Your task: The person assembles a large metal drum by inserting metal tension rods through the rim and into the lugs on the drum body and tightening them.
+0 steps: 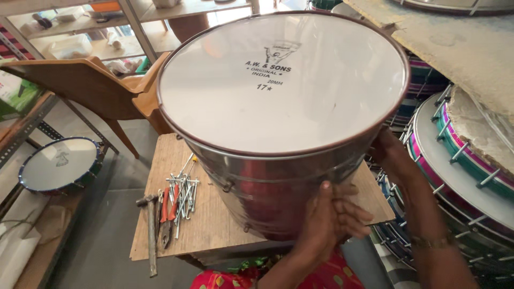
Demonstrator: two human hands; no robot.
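Note:
A big drum (284, 80) with a white skin, a dark red rim and a shiny metal shell (267, 192) stands tilted on a wooden board (209, 225), its skin facing me. My left hand (332, 217) presses against the lower front of the shell, thumb up and fingers spread to the right. My right hand (393, 155) holds the shell's right side just under the rim, partly hidden behind the drum. A bangle (433, 242) circles my right wrist.
On the board's left part lie a hammer (151, 230), red-handled pliers (167, 217) and several metal tension rods (184, 192). A wooden chair (91, 85) stands behind. A small drum (59, 165) rests on the left rack. Stacked drums (460, 160) and a cardboard sheet (455, 43) crowd the right.

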